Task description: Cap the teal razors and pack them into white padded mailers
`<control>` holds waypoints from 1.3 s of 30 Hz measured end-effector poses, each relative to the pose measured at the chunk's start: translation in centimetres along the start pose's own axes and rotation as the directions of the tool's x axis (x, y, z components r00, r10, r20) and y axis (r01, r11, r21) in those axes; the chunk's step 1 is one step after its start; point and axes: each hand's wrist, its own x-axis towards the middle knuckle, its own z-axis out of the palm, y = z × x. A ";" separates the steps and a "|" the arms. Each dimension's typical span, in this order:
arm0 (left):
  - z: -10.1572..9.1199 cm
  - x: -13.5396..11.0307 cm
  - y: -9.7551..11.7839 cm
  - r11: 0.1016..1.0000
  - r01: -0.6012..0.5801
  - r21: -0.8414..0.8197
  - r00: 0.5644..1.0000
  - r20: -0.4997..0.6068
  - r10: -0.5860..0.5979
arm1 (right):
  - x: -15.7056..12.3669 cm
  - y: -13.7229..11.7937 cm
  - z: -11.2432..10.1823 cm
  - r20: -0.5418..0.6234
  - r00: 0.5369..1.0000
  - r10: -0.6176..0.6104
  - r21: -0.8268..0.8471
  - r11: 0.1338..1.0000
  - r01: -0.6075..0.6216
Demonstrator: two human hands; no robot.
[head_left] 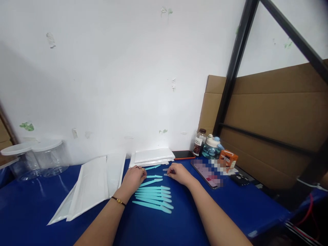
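Observation:
Several turquoise eyebrow razors (153, 195) lie in a rough column on the blue table, their slim handles pointing left and blade ends right. My left hand (133, 178) is closed at the column's upper left, its fingers pinching the handle of an eyebrow razor (154, 176). Another razor (153, 167) lies just beyond those fingers. Across a small gap, my right hand (178, 173) is closed in a pinch on a small clear blade cap (165, 174). A second clear cap (165, 169) shows beside its fingertips.
White padded mailers (89, 184) lie left, with more mailers (153, 155) stacked against the wall. Clear lidded jars (52, 160) stand far left. A dark phone (183, 154), another phone (205, 174), a brown-capped bottle (199, 142), a blue water bottle (212, 147) and an orange box (229, 160) are at right.

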 end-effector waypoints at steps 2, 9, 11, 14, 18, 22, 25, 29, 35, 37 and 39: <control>0.1 0.0 -0.1 1.000 0.011 -0.008 1.000 -0.004 -0.011 | 0.0 -0.2 0.1 0.001 1.000 0.017 0.030 0.999 -0.017; 0.3 0.1 -0.1 0.999 0.027 -0.033 1.000 -0.007 -0.028 | 0.1 -0.7 0.9 0.044 0.998 0.051 0.158 0.986 -0.058; 0.1 0.0 0.2 0.999 0.028 -0.044 1.000 0.004 -0.028 | 0.1 -0.9 1.2 0.058 0.997 0.050 0.203 0.977 -0.061; -0.1 0.0 1.0 0.997 0.024 -0.074 0.999 0.045 -0.020 | 0.1 -1.3 1.5 0.086 0.995 0.054 0.246 0.966 -0.074; -0.1 -0.1 1.4 0.994 -0.012 -0.113 0.995 0.097 0.023 | 0.2 -1.3 1.2 0.093 0.996 0.010 0.218 0.975 -0.030; 0.4 -0.1 0.3 0.999 -0.001 -0.040 0.999 -0.032 -0.001 | 0.4 -0.1 0.4 -0.141 0.990 0.001 0.090 0.996 0.011; 0.8 -0.1 -0.5 0.999 0.049 0.011 0.998 -0.049 -0.049 | 0.5 0.7 0.2 -0.130 0.992 0.007 0.002 1.000 -0.007; 0.8 0.1 -0.6 0.998 0.064 -0.012 0.998 0.007 -0.064 | 0.7 1.0 0.6 -0.042 0.999 0.029 -0.062 0.998 -0.032; 0.3 0.2 -0.3 0.996 0.057 -0.075 0.998 0.035 -0.055 | 0.6 0.7 0.7 -0.047 0.999 0.023 -0.041 0.999 -0.024; 0.3 0.2 -0.3 0.995 0.064 -0.080 0.998 0.031 -0.061 | 0.5 0.7 0.5 -0.037 0.999 0.021 -0.035 0.999 -0.023; 0.3 0.2 -0.3 0.995 0.071 -0.076 0.997 0.031 -0.069 | 0.5 0.7 0.3 -0.032 0.999 0.017 -0.023 1.000 -0.018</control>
